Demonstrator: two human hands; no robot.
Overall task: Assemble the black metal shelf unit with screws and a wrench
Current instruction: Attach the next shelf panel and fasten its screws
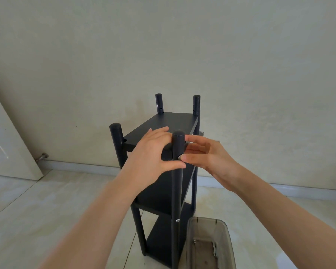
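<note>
The black metal shelf unit (164, 193) stands upright on the tiled floor with three boards between four round posts. My left hand (153, 152) lies on the top board (169, 123), fingers against the near right post (177, 183) and thumb touching it lower down. My right hand (204, 155) pinches a small silver screw (179, 157) at the side of that post, just below the top board. Another silver screw (177, 220) sits in the same post at the middle board. No wrench is visible.
A translucent grey plastic bin (209, 247) stands at the shelf's right foot with a small metal part inside. A plain wall is close behind. A white door (6, 144) and a door stopper (42, 156) are at the left.
</note>
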